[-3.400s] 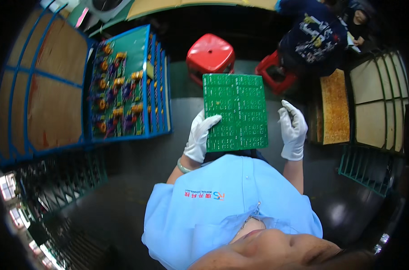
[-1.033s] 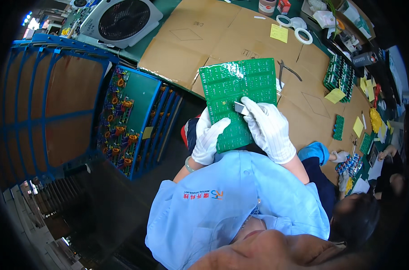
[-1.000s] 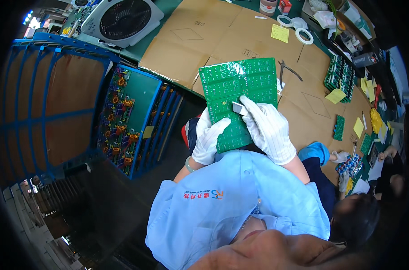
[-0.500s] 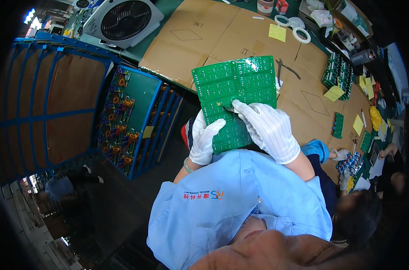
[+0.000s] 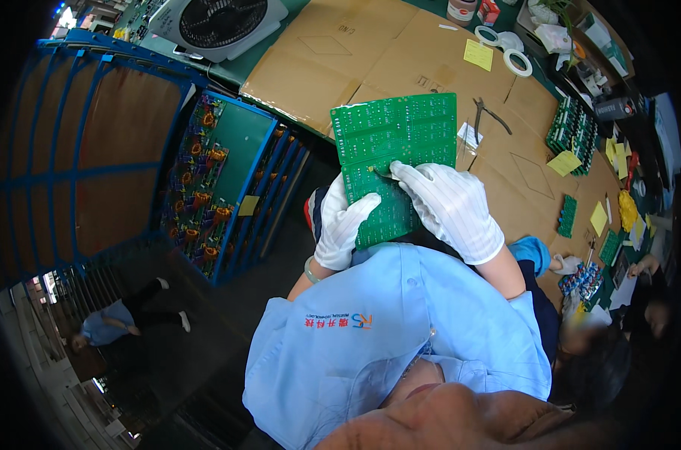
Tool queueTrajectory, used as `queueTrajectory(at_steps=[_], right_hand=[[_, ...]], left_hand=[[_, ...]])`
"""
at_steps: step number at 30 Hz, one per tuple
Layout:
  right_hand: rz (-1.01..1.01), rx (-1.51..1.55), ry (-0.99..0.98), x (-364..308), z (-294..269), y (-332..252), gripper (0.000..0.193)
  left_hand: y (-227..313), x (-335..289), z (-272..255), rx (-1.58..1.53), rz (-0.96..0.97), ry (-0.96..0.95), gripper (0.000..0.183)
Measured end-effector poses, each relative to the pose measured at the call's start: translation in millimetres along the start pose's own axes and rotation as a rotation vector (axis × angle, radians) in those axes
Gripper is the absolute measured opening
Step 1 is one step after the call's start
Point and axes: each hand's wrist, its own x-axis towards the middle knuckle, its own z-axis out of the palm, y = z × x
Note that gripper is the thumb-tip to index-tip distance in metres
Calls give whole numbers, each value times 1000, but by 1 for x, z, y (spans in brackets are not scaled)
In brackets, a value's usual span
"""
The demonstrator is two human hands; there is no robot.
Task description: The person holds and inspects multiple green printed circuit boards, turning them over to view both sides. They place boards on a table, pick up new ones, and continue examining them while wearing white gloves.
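A green circuit board (image 5: 395,133) is held up in front of my chest, tilted, with rows of small solder points and pale print on its face. My left hand (image 5: 340,225), in a white glove, grips its lower left edge, thumb on the front and the other fingers hidden behind. Across the lower middle of the board lies my right hand (image 5: 453,206), in a white striped glove, thumb and forefinger pinched. From that pinch a thin dark pointed tool (image 5: 384,177) reaches to the board's surface beside a small yellowish spot. Most of this tool is hidden by the glove.
Cardboard (image 5: 370,52) covers the bench, with cutting pliers (image 5: 490,116) beyond the board. Stacked green boards (image 5: 571,131) and tape rolls (image 5: 517,63) lie to the right. A blue rack (image 5: 235,187) of populated boards stands left. A co-worker's blue sleeve (image 5: 531,255) is close on the right.
The view has shifted slightly. The board's face is turned a little and shows less glare. Both hands keep their places on it. A person in the background at lower left has moved.
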Motion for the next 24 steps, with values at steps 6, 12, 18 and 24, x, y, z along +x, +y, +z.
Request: queueTrajectory(at_steps=[6,12,18,24], right_hand=[[-3,106,-36,3,7,0,28],[45,176,35,11,21,-8,28],[122,256,34,5,44,-25,42],[137,266,32,2,47,-33,44]], left_hand=[[2,-6,-9,91,17,-14,52],[8,-8,-12,90,61,0,53],[2,-9,-13,44,120,59,48],[-2,-17,-16,43,137,105,44]])
